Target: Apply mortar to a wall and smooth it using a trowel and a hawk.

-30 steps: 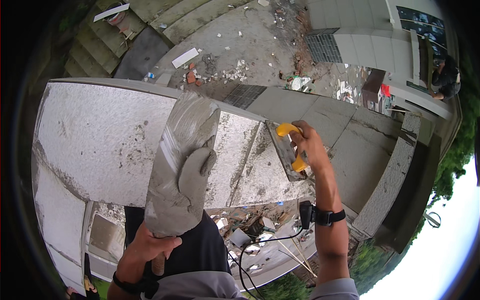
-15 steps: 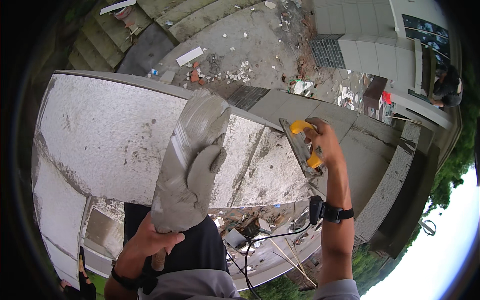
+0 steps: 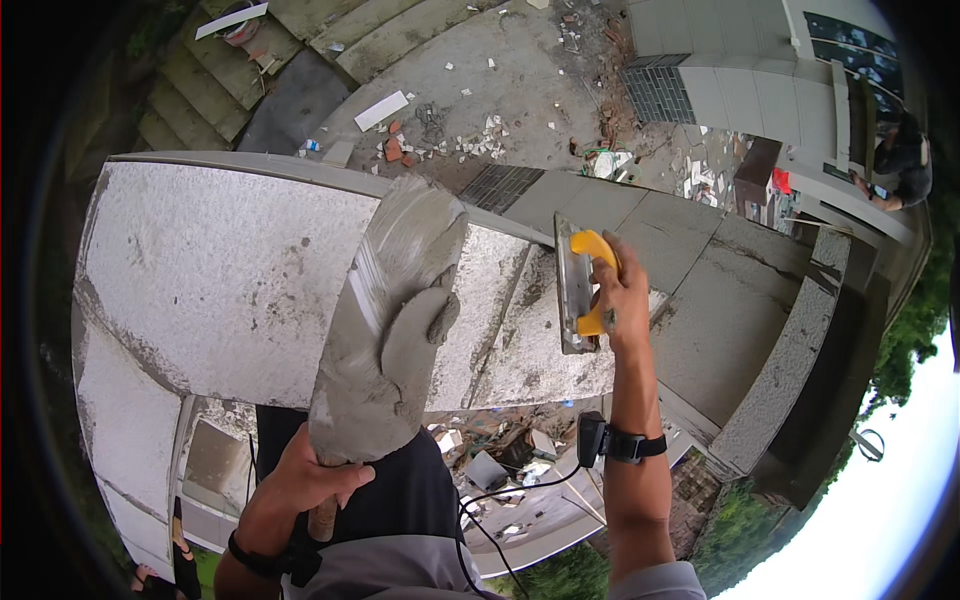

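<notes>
With my left hand (image 3: pixel 310 470) gripped round a wooden handle, I hold a long board heaped with wet grey mortar (image 3: pixel 382 335), angled across the pale speckled panels (image 3: pixel 215 270) below. My right hand (image 3: pixel 622 290) grips the yellow handle (image 3: pixel 592 245) of a metal float, just right of the mortar board and over the panels; the float's plate (image 3: pixel 570 285) is smeared grey. A strapped black device sits on my right wrist. The underside of the board is hidden.
Beyond the panels lie tiled ledges (image 3: pixel 680 290), a yard strewn with rubble (image 3: pixel 480 140) and concrete steps (image 3: pixel 200 90). Another person (image 3: pixel 905 160) crouches by a window at far right; part of another person shows at bottom left. More debris (image 3: pixel 510 460) lies below the near edge.
The mortar board has shifted a little rightward. My right hand went right, then back left, and the float is turned more upright than before.
</notes>
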{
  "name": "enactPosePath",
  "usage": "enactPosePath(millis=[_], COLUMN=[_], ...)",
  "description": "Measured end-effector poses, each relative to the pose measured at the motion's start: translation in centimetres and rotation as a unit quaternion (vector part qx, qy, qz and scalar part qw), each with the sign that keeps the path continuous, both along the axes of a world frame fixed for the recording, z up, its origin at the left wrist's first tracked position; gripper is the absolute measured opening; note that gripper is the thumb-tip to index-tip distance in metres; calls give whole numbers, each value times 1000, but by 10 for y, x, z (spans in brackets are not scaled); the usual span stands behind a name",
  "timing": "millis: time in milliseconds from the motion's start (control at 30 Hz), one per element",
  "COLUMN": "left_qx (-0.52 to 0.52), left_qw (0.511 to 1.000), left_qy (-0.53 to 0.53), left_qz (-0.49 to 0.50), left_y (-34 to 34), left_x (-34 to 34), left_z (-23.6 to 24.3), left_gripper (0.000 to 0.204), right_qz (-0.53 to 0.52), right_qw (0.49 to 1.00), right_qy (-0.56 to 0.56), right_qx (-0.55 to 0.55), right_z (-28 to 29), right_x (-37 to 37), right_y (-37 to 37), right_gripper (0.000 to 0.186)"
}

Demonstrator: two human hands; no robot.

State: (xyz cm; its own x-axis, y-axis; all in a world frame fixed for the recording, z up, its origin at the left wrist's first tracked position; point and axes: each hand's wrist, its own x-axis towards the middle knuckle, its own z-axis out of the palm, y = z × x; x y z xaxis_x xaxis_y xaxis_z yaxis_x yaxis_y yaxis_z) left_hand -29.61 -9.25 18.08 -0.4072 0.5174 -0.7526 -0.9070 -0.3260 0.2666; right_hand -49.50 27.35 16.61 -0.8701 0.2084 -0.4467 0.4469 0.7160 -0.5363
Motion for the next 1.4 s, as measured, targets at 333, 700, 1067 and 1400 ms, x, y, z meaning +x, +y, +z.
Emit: enactPosePath(millis=[333,700,1067,1400], left_qx=[-7,17,36,120], left_qw=[1000,999,986,968], left_qy=[6,14,31,83], left_qz=[27,-27,-159,-204], left_y=[2,8,54,-9], left_x=[-7,7,50,85], left_z=[3,32,66,86], left_gripper=[27,17,21,19], right_qz=[-64,-157,-210,-157], right_qw=[996,936,833,965], right_qy=[17,26,202,16], right_qx=[-60,-315,-470,-207], right_z=[-22,87,124,150], right_x=[89,156,193,335], right_y=[-62,-23,-63,-55], right_gripper=[47,48,58,23])
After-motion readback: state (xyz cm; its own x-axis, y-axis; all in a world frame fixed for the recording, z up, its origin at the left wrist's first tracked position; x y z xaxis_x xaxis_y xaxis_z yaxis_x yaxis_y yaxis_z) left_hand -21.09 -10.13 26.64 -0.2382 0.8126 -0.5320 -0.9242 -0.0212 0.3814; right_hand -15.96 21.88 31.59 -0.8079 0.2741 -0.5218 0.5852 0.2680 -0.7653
